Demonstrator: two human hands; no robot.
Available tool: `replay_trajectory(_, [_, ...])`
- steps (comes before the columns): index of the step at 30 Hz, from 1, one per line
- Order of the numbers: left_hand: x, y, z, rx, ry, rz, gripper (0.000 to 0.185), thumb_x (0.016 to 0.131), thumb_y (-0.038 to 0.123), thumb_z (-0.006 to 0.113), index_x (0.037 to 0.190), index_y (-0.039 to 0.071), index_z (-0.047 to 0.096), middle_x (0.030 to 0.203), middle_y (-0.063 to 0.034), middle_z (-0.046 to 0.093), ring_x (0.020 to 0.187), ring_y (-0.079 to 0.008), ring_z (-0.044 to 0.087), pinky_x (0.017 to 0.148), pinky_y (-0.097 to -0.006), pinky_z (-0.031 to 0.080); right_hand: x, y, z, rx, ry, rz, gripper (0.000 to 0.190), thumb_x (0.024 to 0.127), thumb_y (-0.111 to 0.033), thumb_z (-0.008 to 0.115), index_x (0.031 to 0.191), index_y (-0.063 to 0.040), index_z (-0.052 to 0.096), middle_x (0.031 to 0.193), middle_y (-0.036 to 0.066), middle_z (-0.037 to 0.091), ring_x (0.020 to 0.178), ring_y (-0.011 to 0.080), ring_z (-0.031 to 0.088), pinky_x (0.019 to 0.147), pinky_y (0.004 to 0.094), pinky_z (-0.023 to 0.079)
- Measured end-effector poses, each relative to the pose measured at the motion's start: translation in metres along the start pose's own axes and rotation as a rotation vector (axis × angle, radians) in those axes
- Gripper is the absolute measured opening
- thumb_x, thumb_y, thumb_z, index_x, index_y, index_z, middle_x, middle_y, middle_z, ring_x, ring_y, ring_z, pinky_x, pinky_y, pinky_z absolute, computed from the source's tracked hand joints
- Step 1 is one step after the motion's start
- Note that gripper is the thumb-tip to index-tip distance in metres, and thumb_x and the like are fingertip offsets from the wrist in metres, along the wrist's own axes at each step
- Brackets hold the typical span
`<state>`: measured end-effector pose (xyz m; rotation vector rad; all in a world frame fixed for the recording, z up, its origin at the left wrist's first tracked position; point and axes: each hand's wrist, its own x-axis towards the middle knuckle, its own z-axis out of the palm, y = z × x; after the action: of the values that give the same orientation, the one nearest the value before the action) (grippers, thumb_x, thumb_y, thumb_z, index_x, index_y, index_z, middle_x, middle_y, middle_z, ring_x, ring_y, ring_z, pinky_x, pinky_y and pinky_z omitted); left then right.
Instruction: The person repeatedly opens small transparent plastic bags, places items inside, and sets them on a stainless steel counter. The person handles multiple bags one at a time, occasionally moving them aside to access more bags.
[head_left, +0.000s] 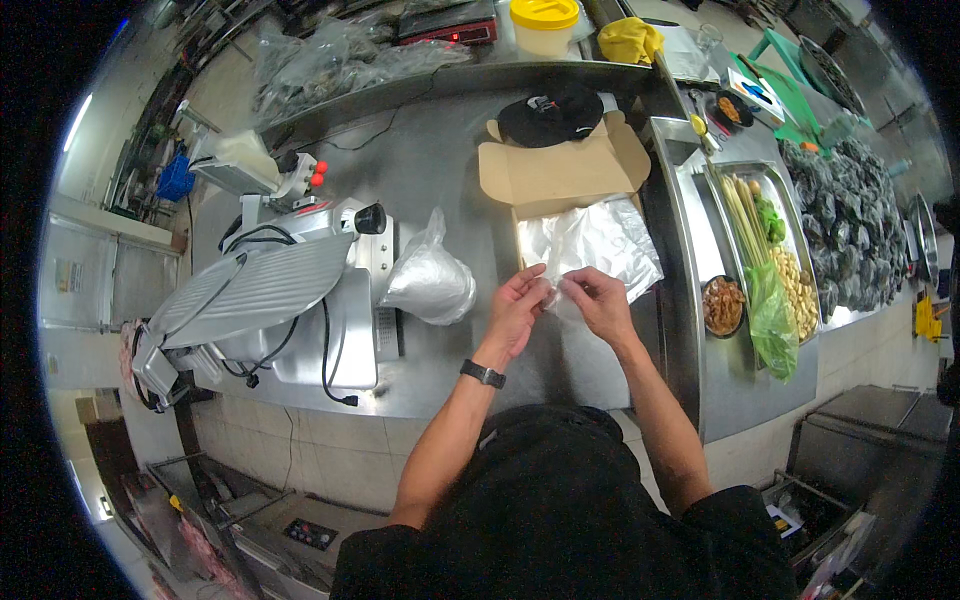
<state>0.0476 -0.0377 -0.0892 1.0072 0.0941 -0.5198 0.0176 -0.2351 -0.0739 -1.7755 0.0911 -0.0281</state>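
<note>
My left hand (519, 304), with a dark watch on the wrist, and my right hand (602, 300) face each other with fingertips pinched on thin, clear plastic (559, 301). The plastic is partly hidden by the fingers, so I cannot tell whether it is a bag or a film. Just beyond my hands, crinkled aluminium foil (600, 238) lies over an opened brown cardboard box (561, 171), spilling past its right side. Left of my hands sits a clear plastic bag (433, 276) with a whitish, rounded content.
A meat slicer (259, 289) with loose cables takes up the steel table's left side. A black cap (551, 116) rests on the box's lid. Rightward, beyond a raised steel edge, are a tray (772, 176) of lemongrass and garlic and a bowl of reddish food (724, 306).
</note>
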Motion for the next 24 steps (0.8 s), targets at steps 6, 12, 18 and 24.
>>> replay_trajectory(6, [-0.012, 0.003, -0.015, -0.314, 0.089, 0.005, 0.030, 0.106, 0.011, 0.066, 0.135, 0.007, 0.066, 0.118, -0.0034, 0.072, 0.104, -0.0144, 0.068, 0.093, -0.0320, 0.056, 0.006, 0.000, -0.029, 0.861, 0.382, 0.221, 0.018, 0.105, -0.018, 0.063, 0.118, -0.007, 0.068, 0.112, 0.007, 0.074, 0.092, 0.0169, 0.068, 0.085, 0.0309, 0.056])
replay_trajectory(12, [-0.018, 0.011, -0.006, -0.260, 0.088, 0.043, 0.022, 0.107, 0.010, 0.064, 0.129, 0.008, 0.067, 0.117, -0.0035, 0.072, 0.103, -0.0142, 0.069, 0.093, -0.0322, 0.056, -0.002, -0.021, -0.074, 0.461, 0.480, -0.227, 0.021, 0.104, -0.023, 0.062, 0.101, -0.004, 0.072, 0.098, 0.010, 0.073, 0.094, 0.0232, 0.069, 0.083, 0.0377, 0.056])
replay_trajectory(18, [-0.015, 0.006, 0.009, -0.099, 0.084, 0.108, 0.024, 0.103, 0.007, 0.070, 0.127, 0.009, 0.066, 0.112, -0.0019, 0.072, 0.101, -0.0140, 0.069, 0.091, -0.0313, 0.055, -0.006, -0.087, -0.008, -0.449, 0.007, -0.192, 0.022, 0.087, -0.023, 0.084, 0.090, -0.003, 0.077, 0.088, 0.010, 0.076, 0.079, 0.0219, 0.074, 0.076, 0.0356, 0.057])
replay_trajectory(24, [-0.023, 0.010, -0.005, -0.137, 0.133, 0.056, 0.026, 0.103, 0.008, 0.070, 0.128, 0.010, 0.064, 0.108, -0.0004, 0.069, 0.097, -0.0130, 0.067, 0.089, -0.0302, 0.055, -0.007, -0.053, 0.008, -0.161, 0.028, -0.018, 0.023, 0.090, -0.023, 0.082, 0.098, -0.001, 0.079, 0.095, 0.010, 0.080, 0.087, 0.0174, 0.074, 0.081, 0.0332, 0.056])
